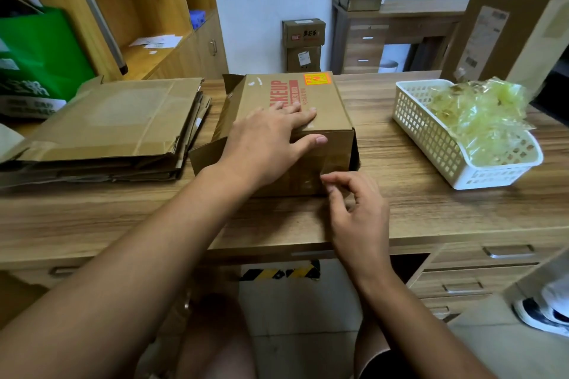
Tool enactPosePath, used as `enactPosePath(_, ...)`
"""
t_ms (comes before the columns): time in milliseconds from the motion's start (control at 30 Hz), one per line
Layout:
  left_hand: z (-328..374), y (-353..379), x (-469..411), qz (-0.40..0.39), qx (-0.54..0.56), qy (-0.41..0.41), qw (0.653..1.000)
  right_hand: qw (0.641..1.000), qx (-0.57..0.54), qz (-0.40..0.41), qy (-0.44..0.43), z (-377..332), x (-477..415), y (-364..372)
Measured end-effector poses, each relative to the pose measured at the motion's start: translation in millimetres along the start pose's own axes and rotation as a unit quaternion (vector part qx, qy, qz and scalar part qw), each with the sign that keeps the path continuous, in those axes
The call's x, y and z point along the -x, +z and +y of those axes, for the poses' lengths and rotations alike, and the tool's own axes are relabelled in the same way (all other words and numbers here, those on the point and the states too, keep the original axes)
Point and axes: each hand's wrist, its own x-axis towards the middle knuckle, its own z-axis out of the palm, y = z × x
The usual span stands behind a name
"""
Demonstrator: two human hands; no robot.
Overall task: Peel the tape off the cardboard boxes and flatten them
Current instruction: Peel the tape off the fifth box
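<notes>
- Green bag (40, 49) is seen at far left, well beyond the left hand (271, 138), behind a stack.
- Brown stack of flattened cardboard (117, 120) is laid on the wooden desk (431, 212), just left of the left hand, and is not touched by it.
- Cardboard box (323, 98), printed in red with an orange sticker at its far edge, is set on the desk directly beneath the left hand. Its flaps at the end left of that hand are splayed open.
- Left hand: laid flat on the box top, fingers straight and together, thumb hooked over the near top edge against the front face. Nothing is gripped.
- Clear tape (308, 169) is noted as a glossy band on the front face, below the left thumb and just left of the right fingertips.
- Right hand (357, 209): held below and right of the left hand, fingers curled narrow, forefinger and thumb brought to the lower right of the front face. Whether tape is pinched cannot be told.
- White lattice basket (431, 135) is placed right of the right hand, well apart, and is heaped with crumpled yellowish tape scraps (483, 120).
- Tall carton (508, 18) is stood behind the basket, at far right.
</notes>
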Motion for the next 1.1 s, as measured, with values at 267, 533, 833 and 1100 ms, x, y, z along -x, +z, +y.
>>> enactPosePath(267, -2, 2, -2, 0.005, 0.006, -0.009, 1.000, 0.999, -0.042, 0.011, -0.010, -5, 9, 5)
enactPosePath(533, -6, 3, -5, 0.002, 0.014, -0.012, 1.000, 0.998, -0.040, -0.024, -0.042, -14, 24, 13)
enactPosePath(833, -6, -1, -9, 0.000, 0.027, -0.017, 1.000, 0.993, -0.046, -0.080, -0.076, -31, 37, 17)
enactPosePath(1100, -7, -5, -10, -0.004, 0.044, -0.031, 0.999, 0.992, -0.073, -0.046, -0.094, -33, 34, 8)
